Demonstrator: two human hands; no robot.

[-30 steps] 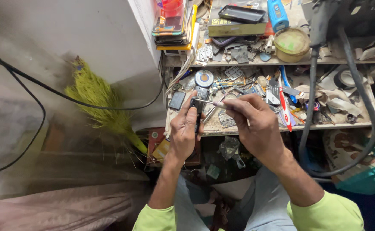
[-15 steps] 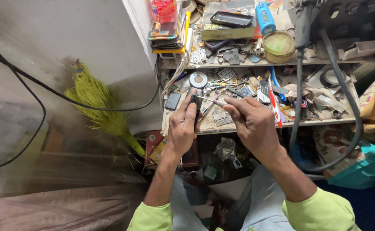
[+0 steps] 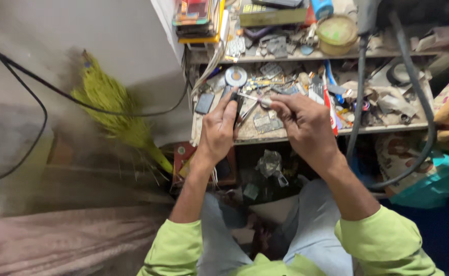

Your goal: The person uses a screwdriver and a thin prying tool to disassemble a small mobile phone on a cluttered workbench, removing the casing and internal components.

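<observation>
Since a second ago both hands have held their pose at upper centre: left hand (image 3: 218, 129) grips a small dark part (image 3: 236, 102), right hand (image 3: 302, 122) pinches a thin tool (image 3: 250, 97) against it, so work goes on.

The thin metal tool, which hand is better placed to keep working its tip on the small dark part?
Probably the right hand: it pinches the thin metal tool, whose tip points at the small dark part. The left hand grips that part, so it seems better suited to steadying.

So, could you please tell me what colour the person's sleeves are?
The sleeves are light yellow-green, seen best in the head view.
</observation>
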